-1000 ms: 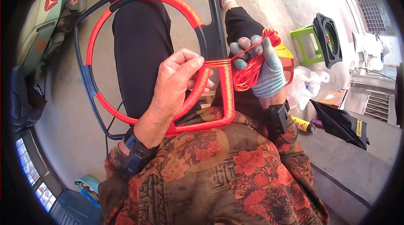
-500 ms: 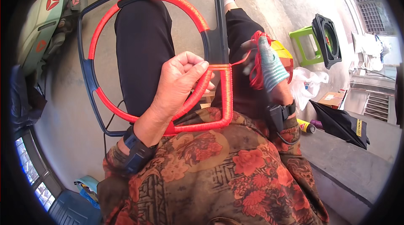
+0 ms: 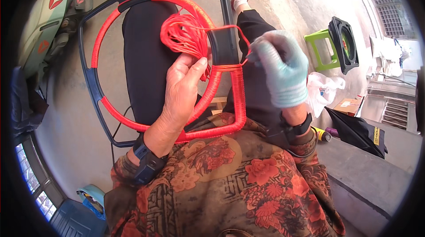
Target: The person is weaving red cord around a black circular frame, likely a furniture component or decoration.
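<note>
Red cord bundle (image 3: 183, 35) gripped by left hand (image 3: 183, 88); gloved right hand (image 3: 281, 71) pinches its strand beside frame (image 3: 223, 44).

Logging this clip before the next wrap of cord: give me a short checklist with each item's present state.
1. Left hand grips bundle of red cord against the frame: ok.
2. Gloved right hand pinches the cord strand: ok.
3. Strand taut: not ok, it arcs loosely.
4. Wrapped coils lie tight, side by side: ok.
5. Frame rests on the lap: ok.
6. Bundle free of tangles: cannot tell.
</note>
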Tool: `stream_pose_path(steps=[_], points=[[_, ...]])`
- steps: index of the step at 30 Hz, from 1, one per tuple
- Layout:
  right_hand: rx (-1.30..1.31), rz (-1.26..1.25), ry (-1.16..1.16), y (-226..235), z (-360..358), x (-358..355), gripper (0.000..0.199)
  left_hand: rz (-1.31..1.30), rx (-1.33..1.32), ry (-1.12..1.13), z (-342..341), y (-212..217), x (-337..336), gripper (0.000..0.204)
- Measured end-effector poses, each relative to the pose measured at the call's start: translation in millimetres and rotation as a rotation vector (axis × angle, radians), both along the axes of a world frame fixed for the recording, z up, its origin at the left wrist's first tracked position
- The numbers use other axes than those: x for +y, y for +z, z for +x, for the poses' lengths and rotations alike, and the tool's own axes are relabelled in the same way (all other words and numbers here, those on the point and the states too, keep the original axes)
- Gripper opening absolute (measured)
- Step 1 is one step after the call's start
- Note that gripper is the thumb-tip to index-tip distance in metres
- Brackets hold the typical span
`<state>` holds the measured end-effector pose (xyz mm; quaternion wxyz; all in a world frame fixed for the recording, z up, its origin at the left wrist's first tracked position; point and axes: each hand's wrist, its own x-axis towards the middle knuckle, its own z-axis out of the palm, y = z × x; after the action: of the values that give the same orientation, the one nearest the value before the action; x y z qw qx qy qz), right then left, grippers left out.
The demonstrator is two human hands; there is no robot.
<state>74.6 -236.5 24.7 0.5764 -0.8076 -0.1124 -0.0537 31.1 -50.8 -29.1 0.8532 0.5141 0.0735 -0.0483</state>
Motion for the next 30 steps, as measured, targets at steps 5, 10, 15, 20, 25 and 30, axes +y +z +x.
stream_pose_path(steps=[5, 10, 15, 20, 25, 30], points=[[0.638, 0.129, 0.214, -24.7, 23.2, -14.8, 0.020, 0.142, 0.104, -0.046, 0.8, 9.2, -3.5, 0.017], [0.318, -0.256, 0.477, -46.2, 23.3, -14.5, 0.026, 0.104, 0.104, -0.047, 2.0, 1.6, -4.3, 0.021], [0.237, -0.160, 0.426, -62.5, 23.0, -10.2, 0.021, -0.067, 0.123, -0.059, 2.4, -1.9, -4.3, 0.024], [0.473, 0.471, 0.135, -33.2, 18.4, -58.7, 0.021, 0.020, 0.167, -0.149, -1.6, 1.8, 0.2, 0.016], [0.332, 1.264, 0.110, -13.8, -4.6, -76.1, 0.039, 0.031, 0.171, -0.178, 0.5, 4.3, -1.0, 0.016], [0.626, 1.308, 0.624, -15.3, 4.6, -67.9, 0.048, -0.081, 0.137, -0.069, 0.8, 11.8, -7.2, 0.020]])
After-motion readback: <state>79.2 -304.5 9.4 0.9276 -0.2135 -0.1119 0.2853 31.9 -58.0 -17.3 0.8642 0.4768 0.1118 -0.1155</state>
